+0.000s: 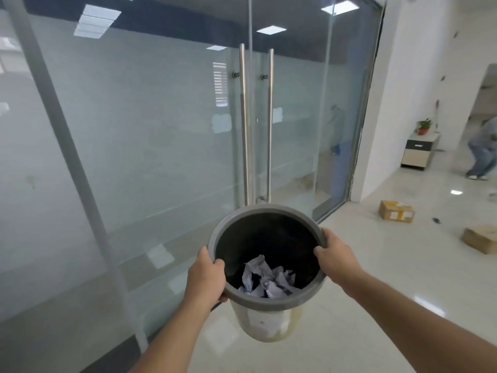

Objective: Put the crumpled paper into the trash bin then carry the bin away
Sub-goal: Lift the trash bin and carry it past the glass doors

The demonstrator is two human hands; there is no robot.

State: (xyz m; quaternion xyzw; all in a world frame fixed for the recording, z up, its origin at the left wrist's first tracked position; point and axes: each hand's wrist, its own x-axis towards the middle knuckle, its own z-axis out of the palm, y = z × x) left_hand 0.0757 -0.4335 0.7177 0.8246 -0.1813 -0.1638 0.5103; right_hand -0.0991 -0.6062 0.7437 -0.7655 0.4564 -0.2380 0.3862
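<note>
The trash bin (265,323) is round, with a grey rim, a dark inside and a pale outer wall, and it hangs in the air above the floor in front of me. Crumpled paper (265,278) in white and pale purple lies at its bottom. My left hand (205,275) grips the rim on the left side, thumb over the edge. My right hand (336,255) grips the rim on the right side in the same way.
Frosted glass doors with two tall steel handles (245,125) stand straight ahead. To the right lies glossy white floor with two cardboard boxes (396,211), a low cabinet (419,150) with a plant, and a person (482,154) bent over farther off.
</note>
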